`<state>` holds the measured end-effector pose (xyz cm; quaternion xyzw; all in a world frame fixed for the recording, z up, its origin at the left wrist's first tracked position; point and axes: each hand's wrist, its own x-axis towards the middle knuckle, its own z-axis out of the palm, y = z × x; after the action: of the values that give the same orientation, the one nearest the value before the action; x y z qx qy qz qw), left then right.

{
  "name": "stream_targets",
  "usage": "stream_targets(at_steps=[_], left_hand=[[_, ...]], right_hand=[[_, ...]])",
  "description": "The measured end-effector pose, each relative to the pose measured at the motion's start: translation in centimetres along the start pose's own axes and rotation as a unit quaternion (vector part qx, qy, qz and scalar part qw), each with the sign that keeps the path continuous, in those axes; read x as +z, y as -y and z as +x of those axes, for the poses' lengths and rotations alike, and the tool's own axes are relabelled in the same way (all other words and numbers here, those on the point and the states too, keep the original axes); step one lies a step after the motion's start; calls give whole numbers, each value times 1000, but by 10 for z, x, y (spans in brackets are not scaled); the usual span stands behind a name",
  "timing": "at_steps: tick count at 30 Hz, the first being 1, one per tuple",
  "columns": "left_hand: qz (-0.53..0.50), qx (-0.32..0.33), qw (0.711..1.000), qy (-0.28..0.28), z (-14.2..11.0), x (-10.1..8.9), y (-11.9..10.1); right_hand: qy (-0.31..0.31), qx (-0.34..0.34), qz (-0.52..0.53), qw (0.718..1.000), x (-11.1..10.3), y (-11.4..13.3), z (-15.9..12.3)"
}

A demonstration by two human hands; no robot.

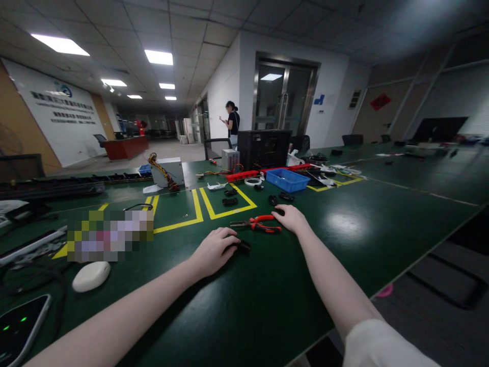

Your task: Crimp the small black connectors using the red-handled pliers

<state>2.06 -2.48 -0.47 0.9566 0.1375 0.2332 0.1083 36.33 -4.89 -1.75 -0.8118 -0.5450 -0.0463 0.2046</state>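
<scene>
My left hand (pixel 217 251) rests low over the green table, its fingers and thumb closed on a small black part (pixel 244 246) that juts out to the right. The fingers hide the rest of that part. Just beyond lies a pair of pliers (pixel 263 219) with red-and-black handles, jaws pointing left and handles spread. At the end of the upper handle is my right hand (pixel 290 219), thumb and fingers closed around it. Small black pieces (pixel 272 200) lie just past my right hand, and other black pieces (pixel 229 202) sit inside a yellow-taped square.
A blue bin (pixel 287 180) stands behind the pliers, before a black computer case (pixel 264 149). Farther left is a power supply (pixel 168 173) with bundled wires. A white rounded object (pixel 90 277) and a dark device (pixel 25 326) lie at left. A person (pixel 233 122) stands beyond the table.
</scene>
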Motion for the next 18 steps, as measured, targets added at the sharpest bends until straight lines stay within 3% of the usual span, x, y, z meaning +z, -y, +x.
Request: stream_targets(at_steps=[12,18], left_hand=[[-9,-9,1000,-17,2,1,4],[-30,-40,998,-33,2,3,12]], right_hand=[[8,-36,8,999,-5,3,-1],[61,-88,42,993,-16,7,-6]])
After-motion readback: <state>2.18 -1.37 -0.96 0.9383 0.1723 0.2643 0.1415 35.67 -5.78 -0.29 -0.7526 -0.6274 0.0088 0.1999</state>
